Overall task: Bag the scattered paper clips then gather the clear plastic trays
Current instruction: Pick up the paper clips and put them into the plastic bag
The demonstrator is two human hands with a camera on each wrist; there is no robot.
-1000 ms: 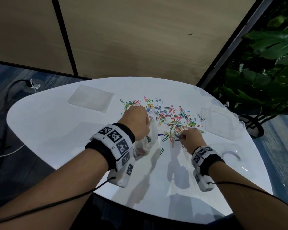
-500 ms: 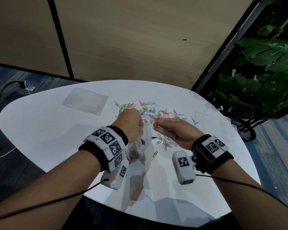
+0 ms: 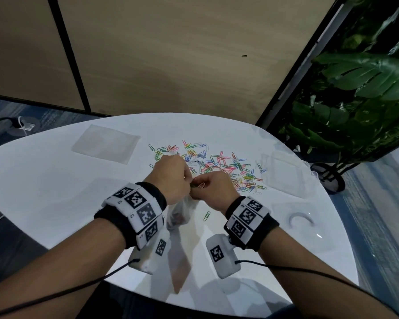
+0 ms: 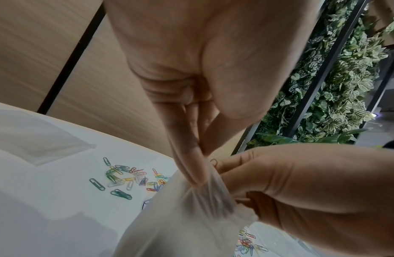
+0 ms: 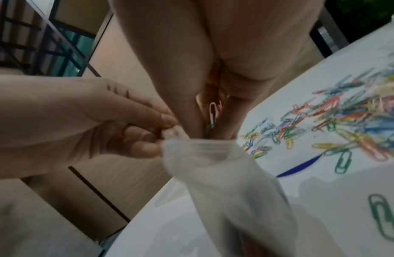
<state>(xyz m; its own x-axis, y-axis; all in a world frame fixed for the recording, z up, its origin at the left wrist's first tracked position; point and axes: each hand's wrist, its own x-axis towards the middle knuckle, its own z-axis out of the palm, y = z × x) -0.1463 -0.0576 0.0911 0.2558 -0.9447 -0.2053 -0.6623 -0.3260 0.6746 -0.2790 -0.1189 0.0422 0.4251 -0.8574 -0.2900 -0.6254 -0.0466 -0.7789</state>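
- The left hand (image 3: 171,178) pinches the mouth of a clear plastic bag (image 3: 179,211), which hangs from the fingers above the white bench (image 3: 55,192).
- The right hand (image 3: 213,187), touching the left, is closed on a few paper clips (image 5: 212,113) with its fingertips poked into the bag's mouth (only the right wrist view shows the clips between the fingers; from the head view one pink loop peeks out).
- The left wrist view alone shows the bag film bunched and twisted under the left fingertips (image 4: 191,173).
- The scattered paper clips (image 3: 217,164) lie on the bench just beyond the bag and to its right; one green clip (image 3: 207,215) lies apart, just right of the bag.
- Half a second ago the right hand was palm-up short of the bag; a second ago it was down in the pile, gathering.
- Counted: one bag, two hands, two clear plastic trays that I can make out, one (image 3: 106,143) left of the bag and beyond it, one (image 3: 283,173) well to its right. The clips are too many to count.
- A leafy plant (image 3: 366,88) stands far right of the bag.
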